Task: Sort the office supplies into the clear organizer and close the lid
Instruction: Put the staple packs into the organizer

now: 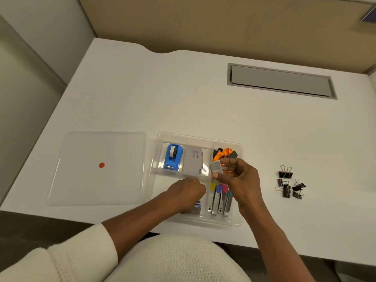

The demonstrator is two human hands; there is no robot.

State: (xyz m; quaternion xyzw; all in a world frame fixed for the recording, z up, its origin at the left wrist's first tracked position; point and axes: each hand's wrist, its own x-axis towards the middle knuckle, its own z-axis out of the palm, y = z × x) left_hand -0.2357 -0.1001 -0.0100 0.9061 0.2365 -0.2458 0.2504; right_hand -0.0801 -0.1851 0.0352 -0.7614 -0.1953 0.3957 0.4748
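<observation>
Clear organizer [238, 221] sits on the white desk [183, 102] at the near edge, lid off. Its clear lid [81, 180] lies flat just left of it, a red dot [101, 165] near the middle.

Far-left compartment: blue tape dispenser [173, 157], long axis running near-to-far, cutter end toward me. Middle far compartment: a grey-white box [192, 161], printed text running along its long axis, also near-to-far. Far-right compartment: orange and black items [224, 152], kind unclear. Near-right compartment: staplers [220, 200] lying side by side, long axes near-to-far, coloured ends (yellow, purple, pink, teal) pointing far.

Right hand [238, 176] over the organizer's right side, thumb and fingers pinched on a small grey staple box [216, 166], held tilted above the compartments. Left hand [187, 192] curled over the near-middle compartment, knuckles up; I cannot tell what, if anything, it grips. A small blue-white box [197, 207] shows just beneath it.

Black binder clips [290, 185] clustered on the desk, well right of the organizer, handles pointing various ways.
</observation>
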